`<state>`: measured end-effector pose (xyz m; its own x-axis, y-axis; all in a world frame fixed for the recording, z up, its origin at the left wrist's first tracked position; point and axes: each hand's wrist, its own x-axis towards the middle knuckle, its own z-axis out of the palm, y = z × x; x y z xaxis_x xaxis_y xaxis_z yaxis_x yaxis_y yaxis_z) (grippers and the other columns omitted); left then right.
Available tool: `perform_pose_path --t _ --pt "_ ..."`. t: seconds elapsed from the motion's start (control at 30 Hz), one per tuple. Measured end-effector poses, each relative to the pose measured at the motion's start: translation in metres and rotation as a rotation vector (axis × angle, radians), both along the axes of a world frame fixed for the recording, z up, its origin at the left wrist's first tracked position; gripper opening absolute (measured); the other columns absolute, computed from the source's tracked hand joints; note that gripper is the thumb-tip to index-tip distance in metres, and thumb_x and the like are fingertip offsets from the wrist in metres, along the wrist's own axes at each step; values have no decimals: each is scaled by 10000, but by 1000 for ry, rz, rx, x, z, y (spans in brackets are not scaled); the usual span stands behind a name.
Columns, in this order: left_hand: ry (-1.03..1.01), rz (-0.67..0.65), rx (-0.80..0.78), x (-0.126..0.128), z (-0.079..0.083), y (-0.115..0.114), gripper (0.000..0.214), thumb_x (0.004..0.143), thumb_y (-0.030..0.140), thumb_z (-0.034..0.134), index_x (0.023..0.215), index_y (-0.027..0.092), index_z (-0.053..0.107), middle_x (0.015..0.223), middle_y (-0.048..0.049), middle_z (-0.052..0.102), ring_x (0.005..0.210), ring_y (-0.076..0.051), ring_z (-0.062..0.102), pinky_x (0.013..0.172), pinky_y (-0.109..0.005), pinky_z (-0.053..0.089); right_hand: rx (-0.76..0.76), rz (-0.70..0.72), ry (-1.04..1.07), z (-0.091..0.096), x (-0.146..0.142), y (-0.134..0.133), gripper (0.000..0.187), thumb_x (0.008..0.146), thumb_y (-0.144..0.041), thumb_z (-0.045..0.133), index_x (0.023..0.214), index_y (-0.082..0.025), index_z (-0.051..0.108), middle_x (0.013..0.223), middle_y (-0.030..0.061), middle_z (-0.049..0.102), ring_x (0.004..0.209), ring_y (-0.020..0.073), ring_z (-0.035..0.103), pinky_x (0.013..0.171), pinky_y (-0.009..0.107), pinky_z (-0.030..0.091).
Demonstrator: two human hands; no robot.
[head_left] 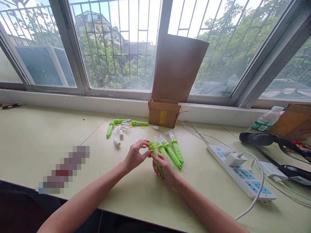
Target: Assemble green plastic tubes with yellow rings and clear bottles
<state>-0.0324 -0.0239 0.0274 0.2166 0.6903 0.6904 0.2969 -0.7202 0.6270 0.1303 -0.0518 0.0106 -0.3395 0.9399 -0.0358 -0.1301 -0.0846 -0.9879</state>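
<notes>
A green ribbed plastic tube (pixel 152 146) with a yellow ring around its upper collar is held above the table. My right hand (pixel 165 166) wraps around its lower body. My left hand (pixel 137 153) has thumb and index finger closed at the collar. Just right of my hands lie three green tubes (pixel 178 150) with clear tips. Farther back are several bare green tubes (pixel 110 130), a heap of clear plastic pieces (pixel 125 127), a loose yellow ring (pixel 143 127) and a few small clear parts with white ends (pixel 117 142).
A small cardboard box (pixel 161 113) with a raised flap stands against the window ledge. To the right lie a white power strip (pixel 239 173) with cables, a black-strapped headset (pixel 261 139) and a plastic bottle (pixel 267 119). A pixelated patch (pixel 64 171) covers something at the left.
</notes>
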Motion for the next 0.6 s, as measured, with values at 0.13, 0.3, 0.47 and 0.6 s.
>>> perform_pose_path --t 0.13,0.3,0.47,0.6 --pt "-31 7 -13 0 -4 1 133 812 279 659 856 181 580 1057 -82 656 930 -175 647 804 -383 599 24 9 -23 -1 -1 1 312 806 -476 565 902 -179 552 481 -79 445 317 63 344 294 181 258" --pt "-81 33 -14 0 -10 2 119 816 258 654 850 172 580 999 -86 672 976 -196 649 812 -393 598 95 -85 -129 -5 -6 1 270 796 -444 581 923 -214 520 514 -78 469 347 90 395 311 208 325" --pt "-42 46 18 2 -8 -1 112 816 250 654 868 176 587 1028 -85 664 973 -192 646 801 -377 596 200 -184 -245 -8 -8 0 194 798 -396 587 832 -225 504 480 -87 404 342 84 338 331 228 282" --pt "20 48 45 3 -6 -1 109 830 257 635 891 182 585 1043 -81 652 958 -184 641 789 -370 593 165 -157 -227 -5 -8 0 171 806 -378 566 858 -228 504 467 -96 383 335 81 317 325 223 258"
